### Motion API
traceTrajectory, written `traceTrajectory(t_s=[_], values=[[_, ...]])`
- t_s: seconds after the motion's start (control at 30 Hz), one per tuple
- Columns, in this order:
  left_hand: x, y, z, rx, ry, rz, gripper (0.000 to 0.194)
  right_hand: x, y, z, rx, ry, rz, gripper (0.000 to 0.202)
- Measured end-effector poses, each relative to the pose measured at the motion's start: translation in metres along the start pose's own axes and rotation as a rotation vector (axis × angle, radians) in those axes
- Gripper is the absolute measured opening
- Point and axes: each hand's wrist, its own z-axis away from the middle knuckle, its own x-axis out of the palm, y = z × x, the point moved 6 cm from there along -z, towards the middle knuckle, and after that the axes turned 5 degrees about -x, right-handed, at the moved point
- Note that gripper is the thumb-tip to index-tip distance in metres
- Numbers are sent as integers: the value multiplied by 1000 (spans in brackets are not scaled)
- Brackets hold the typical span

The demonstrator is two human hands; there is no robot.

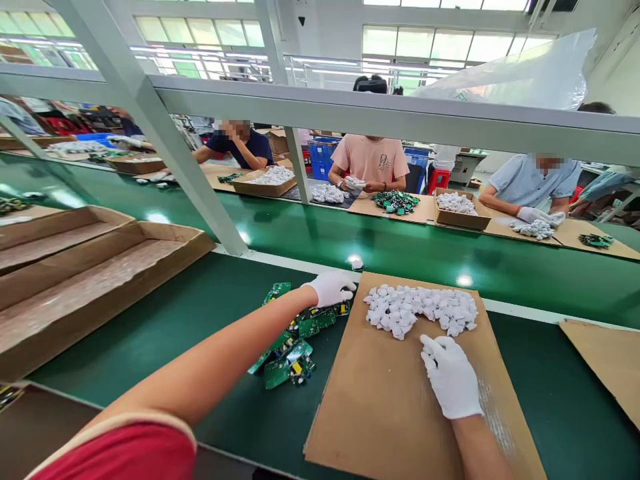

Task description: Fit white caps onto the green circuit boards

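My left hand (333,289), in a white glove, reaches over the far end of a pile of green circuit boards (300,348). Its fingers are stretched and slightly bent, with nothing visible in them. Just beyond the fingertips, a small white-topped piece (357,265) sits on the edge of the green belt. My right hand (451,379), also gloved, is over a brown cardboard sheet (373,403). A gap shows between its thumb and fingers, and I see nothing held. In front of it, a heap of small white plastic parts (423,307) is spread across the cardboard.
Long cardboard trays (107,293) stand at left. A grey metal frame (185,157) slants up from the table's far edge, with a crossbar overhead. Beyond the glossy green belt (300,230), several people sit with white parts and boards. Another cardboard sheet (607,367) lies at right.
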Motion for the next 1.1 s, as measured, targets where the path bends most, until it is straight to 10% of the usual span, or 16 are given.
traceTrajectory(t_s=[0.37, 0.53, 0.63, 0.8, 1.1], values=[[2, -1, 18, 46, 35, -179, 37, -14, 23, -1, 325, 178, -529, 36], [-12, 31, 42, 28, 218, 517, 44, -21, 20, 0, 411, 286, -663, 35], [18, 79, 66, 21, -34, 1198, 38, -19, 12, 0, 456, 250, -819, 38], [85, 148, 103, -119, -495, 1694, 29, -13, -1, 3, 467, 142, -1038, 42], [122, 132, 94, -144, -372, 1521, 55, -7, 1, 12, 460, 75, -1173, 51]])
